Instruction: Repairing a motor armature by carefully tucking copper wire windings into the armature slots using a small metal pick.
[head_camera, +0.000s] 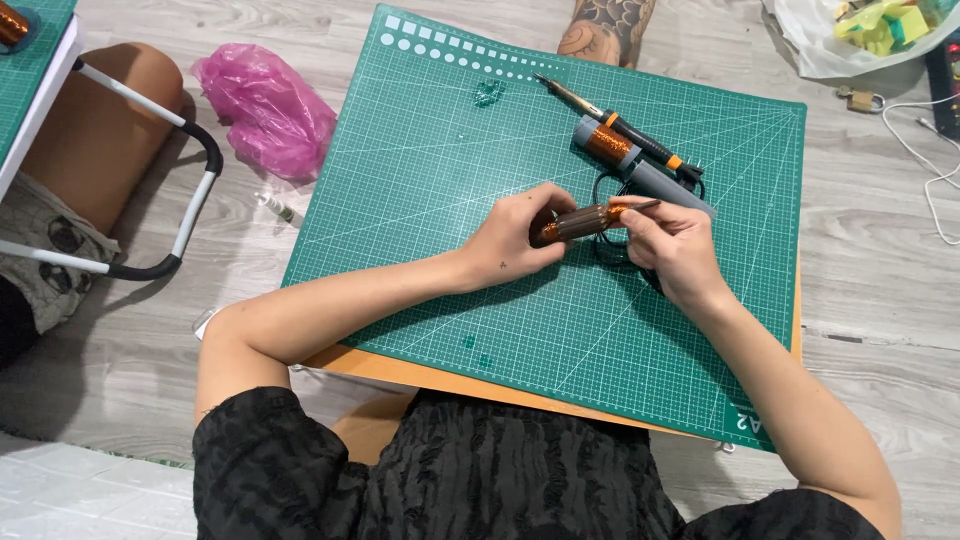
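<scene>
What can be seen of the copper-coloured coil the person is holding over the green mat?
The coil is a short cylinder wound with shiny copper-brown wire, darker at its left end. It lies roughly level, tilted slightly up to the right, held just above the green cutting mat. The left hand wraps its left end; the right hand pinches its right end, where a thin, pale, pointed piece sticks out. Whether that piece belongs to the coil cannot be told. A similar coil on a grey tube lies behind it.
</scene>
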